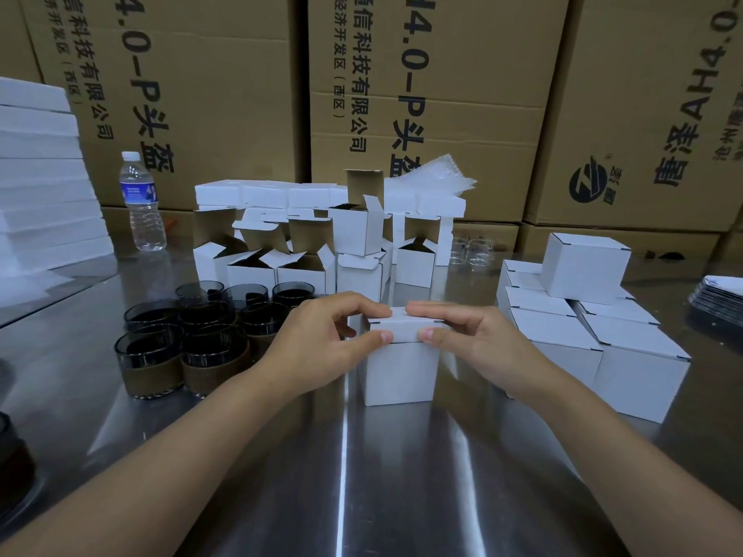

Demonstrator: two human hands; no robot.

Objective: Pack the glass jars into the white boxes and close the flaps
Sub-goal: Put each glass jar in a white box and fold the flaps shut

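Pinched on its lid by left hand and right hand, the upright white cardboard box stands centred between them.

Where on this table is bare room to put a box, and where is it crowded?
Bare: the table from the white box to its near edge. Also a patch between water bottle and glass jars. Crowded: jars left of the box, open boxes behind it, closed boxes right.
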